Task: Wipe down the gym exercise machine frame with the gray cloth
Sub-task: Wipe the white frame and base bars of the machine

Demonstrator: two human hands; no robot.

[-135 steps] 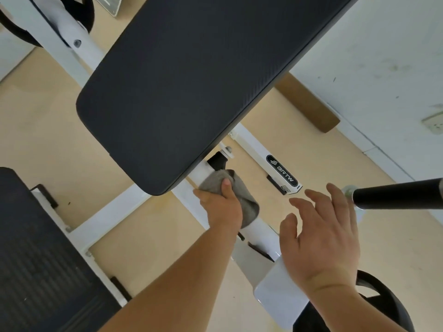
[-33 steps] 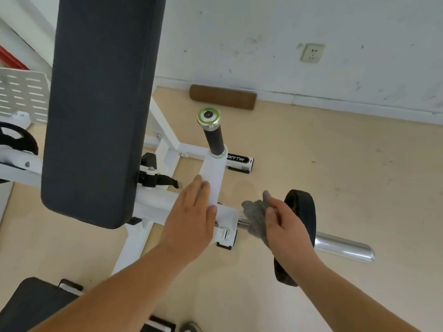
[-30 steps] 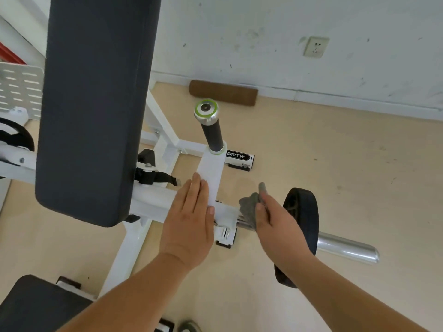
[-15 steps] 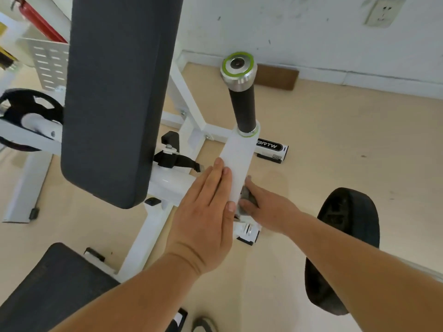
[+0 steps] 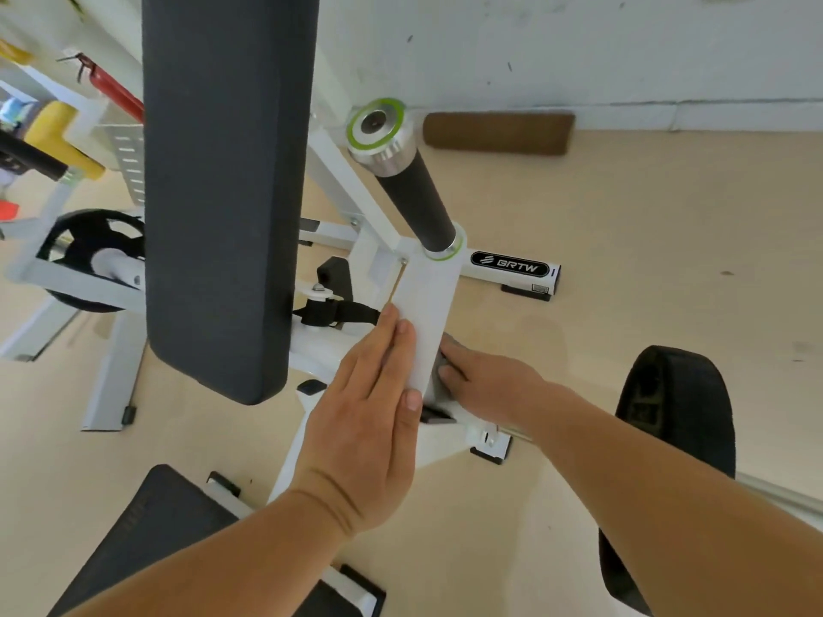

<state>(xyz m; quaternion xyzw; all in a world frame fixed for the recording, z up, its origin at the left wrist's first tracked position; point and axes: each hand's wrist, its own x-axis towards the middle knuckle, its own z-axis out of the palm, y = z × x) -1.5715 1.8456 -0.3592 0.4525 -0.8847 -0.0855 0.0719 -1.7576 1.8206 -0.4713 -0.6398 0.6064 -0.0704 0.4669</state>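
The white machine frame (image 5: pixel 429 305) has a flat upright arm topped by a black handle grip (image 5: pixel 416 202) with a silver and green end cap. My left hand (image 5: pixel 365 411) lies flat with straight fingers against the arm's left face. My right hand (image 5: pixel 487 382) presses the gray cloth (image 5: pixel 441 360) against the arm's right side, low down; only a small patch of cloth shows beside my fingers. A long black back pad (image 5: pixel 222 184) stands to the left.
A black weight plate (image 5: pixel 672 447) sits on a chrome bar (image 5: pixel 779 496) at the right. A black seat pad (image 5: pixel 147 541) is at the lower left. A brown block (image 5: pixel 499 133) lies by the wall. More equipment, with another plate (image 5: pixel 91 251), stands at the far left.
My right hand moved the cloth from the chrome bar near the weight plate over to the right side of the white arm. The view came closer; my left hand stayed on the arm.
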